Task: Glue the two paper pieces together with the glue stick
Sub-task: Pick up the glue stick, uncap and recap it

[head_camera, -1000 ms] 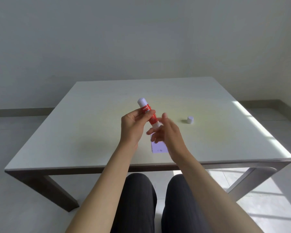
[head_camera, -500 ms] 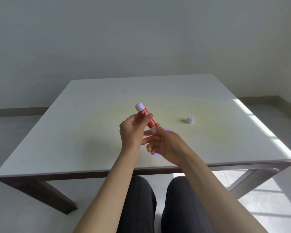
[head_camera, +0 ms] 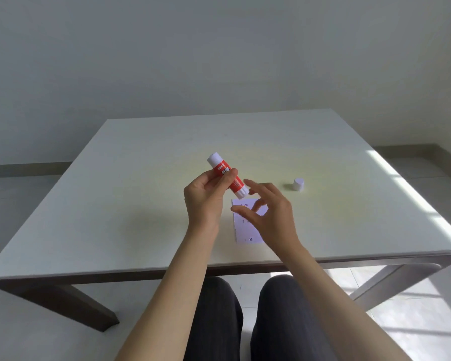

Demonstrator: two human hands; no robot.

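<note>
Left hand (head_camera: pixel 206 198) is gripping the uncapped glue stick (head_camera: pixel 228 175); right hand (head_camera: pixel 268 212) is hovering open, empty, over the paper (head_camera: pixel 246 230). Cap (head_camera: pixel 298 184) is sitting on the counter (head_camera: pixel 141 204). Likely next: bringing the tip down to the paper.

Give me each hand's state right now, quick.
Left hand: closed on the glue stick, held tilted above the table.
Right hand: open, fingers spread, holding nothing, just below the stick's lower end, over the paper.

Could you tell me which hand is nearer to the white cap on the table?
Right. The right hand hovers open over the paper, just left of the cap; the left hand, holding the glue stick, is farther left.
</note>
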